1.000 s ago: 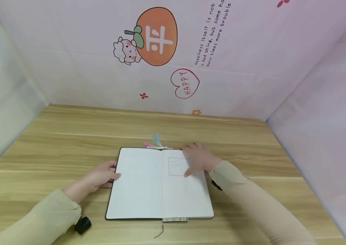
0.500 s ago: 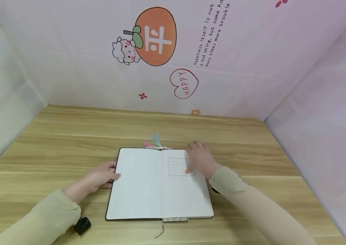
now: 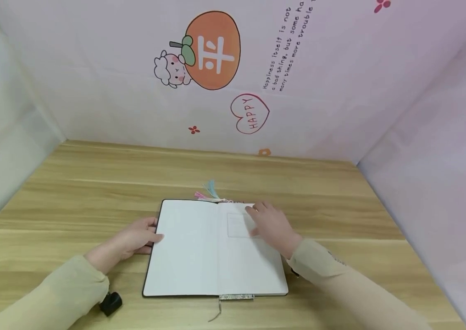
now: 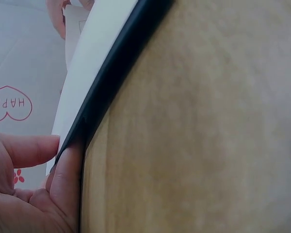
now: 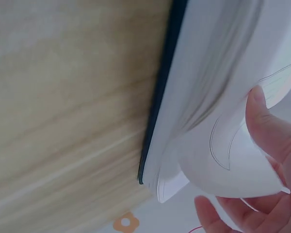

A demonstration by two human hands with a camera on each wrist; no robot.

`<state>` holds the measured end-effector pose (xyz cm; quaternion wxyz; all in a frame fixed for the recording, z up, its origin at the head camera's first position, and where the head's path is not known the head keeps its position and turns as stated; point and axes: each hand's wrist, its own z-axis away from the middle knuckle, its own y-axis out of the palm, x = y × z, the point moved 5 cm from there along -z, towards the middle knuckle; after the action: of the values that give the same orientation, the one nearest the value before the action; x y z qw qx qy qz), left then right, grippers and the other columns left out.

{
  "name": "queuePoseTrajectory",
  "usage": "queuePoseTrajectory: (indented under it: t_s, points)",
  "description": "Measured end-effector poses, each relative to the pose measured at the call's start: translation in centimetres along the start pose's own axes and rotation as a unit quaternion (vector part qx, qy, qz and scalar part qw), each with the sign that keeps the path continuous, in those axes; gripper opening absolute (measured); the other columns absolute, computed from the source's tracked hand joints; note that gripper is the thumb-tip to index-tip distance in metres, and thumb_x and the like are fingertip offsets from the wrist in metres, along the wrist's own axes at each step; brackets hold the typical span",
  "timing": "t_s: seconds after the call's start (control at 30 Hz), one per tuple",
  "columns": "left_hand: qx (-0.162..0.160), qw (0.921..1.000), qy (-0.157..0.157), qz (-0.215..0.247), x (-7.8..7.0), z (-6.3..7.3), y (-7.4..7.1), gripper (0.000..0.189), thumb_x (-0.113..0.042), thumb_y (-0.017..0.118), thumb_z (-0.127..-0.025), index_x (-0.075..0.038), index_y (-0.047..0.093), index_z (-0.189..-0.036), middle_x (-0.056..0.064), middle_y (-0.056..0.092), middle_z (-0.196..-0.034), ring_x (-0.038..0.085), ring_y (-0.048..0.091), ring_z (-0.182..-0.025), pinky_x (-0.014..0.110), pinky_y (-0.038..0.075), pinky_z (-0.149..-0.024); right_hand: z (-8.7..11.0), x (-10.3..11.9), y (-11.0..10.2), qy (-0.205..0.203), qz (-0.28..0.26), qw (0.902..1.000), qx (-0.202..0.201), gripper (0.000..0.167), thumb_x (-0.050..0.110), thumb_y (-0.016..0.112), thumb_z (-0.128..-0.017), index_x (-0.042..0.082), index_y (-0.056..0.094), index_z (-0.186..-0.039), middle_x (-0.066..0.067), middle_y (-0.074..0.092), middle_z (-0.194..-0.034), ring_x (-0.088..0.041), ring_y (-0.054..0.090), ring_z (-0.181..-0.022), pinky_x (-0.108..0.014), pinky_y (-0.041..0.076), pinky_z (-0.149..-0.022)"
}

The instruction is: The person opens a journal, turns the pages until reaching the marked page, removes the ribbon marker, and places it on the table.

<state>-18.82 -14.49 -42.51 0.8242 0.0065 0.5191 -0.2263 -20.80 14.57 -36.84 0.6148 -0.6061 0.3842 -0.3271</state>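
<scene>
Overall, a pale printed backdrop (image 3: 319,123) surrounds a wood-grain tabletop (image 3: 92,183) on three sides; its orange fruit print (image 3: 226,64) outsizes the red "HAPPY" heart (image 3: 241,103) below it. Two beige sleeves (image 3: 59,293) enter from the near corners. Notebook (image 3: 185,252) lies open, roughly centred toward the table's near edge, dark cover showing along the left side; left page is blank, right page carries a thin-lined rectangle (image 3: 233,229). Right hand (image 3: 273,228) is at the upper right of the notebook: fingers and thumb closed about a page (image 5: 223,167), which bows between them in the right wrist view. Left hand (image 3: 139,237) clamps the left edge, thumb on the page side, fingers against the cover. Black device (image 3: 111,304) sits beside the left cuff. Smaller items: patterned strip (image 3: 236,297) at the bottom edge, blue tassel (image 3: 211,187) and pink tassel (image 3: 201,195) beyond the top edge, thin grey ribbon (image 3: 219,308) hanging below the spine.
</scene>
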Motion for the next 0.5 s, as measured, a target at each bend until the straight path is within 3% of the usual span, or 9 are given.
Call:
queuePoseTrajectory:
  t_s: [0.13,0.3,0.4,0.5]
  points:
    - [0.001,1.0000,0.001,0.001,0.0,0.1,0.2,0.038,-0.003,0.054,-0.093,0.007,0.041,-0.127,0.010,0.065,-0.108,0.010,0.060,-0.072,0.027,0.053,-0.063,0.6,-0.1,0.0,0.004,-0.038,0.9993,-0.007,0.057,0.018,0.082,-0.070,0.008,0.061,-0.122,-0.009,0.065,-0.106,-0.027,0.061,-0.098,-0.041,0.054,-0.069]
    - [-0.006,1.0000,0.006,0.004,-0.1,0.1,0.2,0.032,-0.002,0.053,-0.093,0.006,0.044,-0.122,0.006,0.067,-0.101,0.010,0.060,-0.071,0.026,0.053,-0.062,1.4,0.0,0.0,-0.049,-0.039,0.9965,-0.056,0.055,0.011,0.083,-0.068,0.009,0.063,-0.119,-0.006,0.067,-0.097,-0.021,0.065,-0.088,-0.033,0.054,-0.066]
    - [-0.008,0.9999,0.009,0.004,-0.1,0.1,0.1,0.032,-0.002,0.053,-0.093,0.006,0.044,-0.122,0.008,0.068,-0.103,0.011,0.060,-0.071,0.026,0.053,-0.062,1.9,-0.1,0.1,-0.083,-0.050,0.9930,-0.068,0.053,0.004,0.080,-0.070,0.008,0.063,-0.120,-0.006,0.068,-0.098,-0.020,0.066,-0.089,-0.031,0.054,-0.071]
    - [-0.007,0.9999,0.010,0.001,-0.1,0.2,0.1,0.034,-0.002,0.053,-0.093,0.006,0.043,-0.124,0.011,0.066,-0.108,0.011,0.061,-0.073,0.027,0.053,-0.063,2.2,-0.4,0.3,-0.096,-0.087,0.9902,-0.053,0.052,-0.007,0.072,-0.074,0.005,0.061,-0.124,-0.008,0.068,-0.103,-0.022,0.066,-0.094,-0.032,0.054,-0.077]
